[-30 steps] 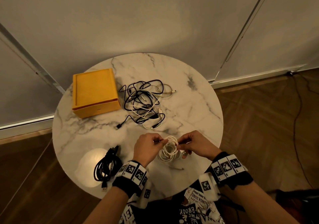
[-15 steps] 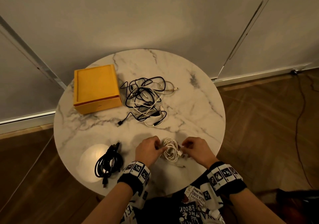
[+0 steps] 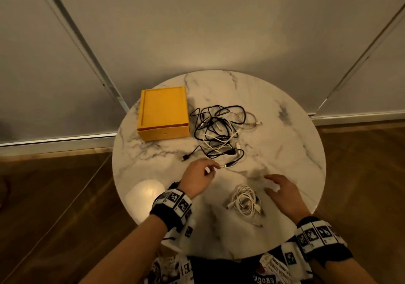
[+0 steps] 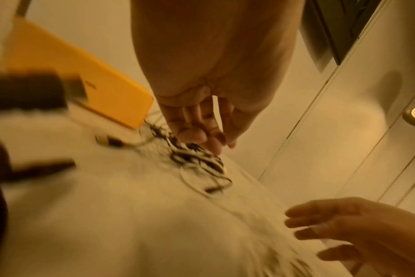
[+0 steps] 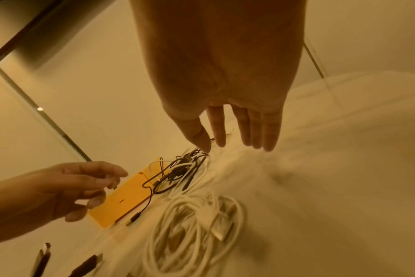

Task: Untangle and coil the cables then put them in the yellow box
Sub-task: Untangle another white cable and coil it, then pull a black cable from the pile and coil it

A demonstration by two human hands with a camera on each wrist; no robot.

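**Coil set down, both hands free**

The coiled white cable (image 3: 244, 200) lay near the round marble table's (image 3: 285, 152) front edge, its loops running front to back. Behind it sprawled the tangled cables (image 3: 219, 132), just beside the closed yellow box (image 3: 163, 112). The left hand (image 3: 197, 179) hovered loosely curled, the right hand (image 3: 282, 190) spread, both empty.

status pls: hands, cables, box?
Left hand and right hand open, empty. White coil on table, tangle untouched. Yellow box shut.
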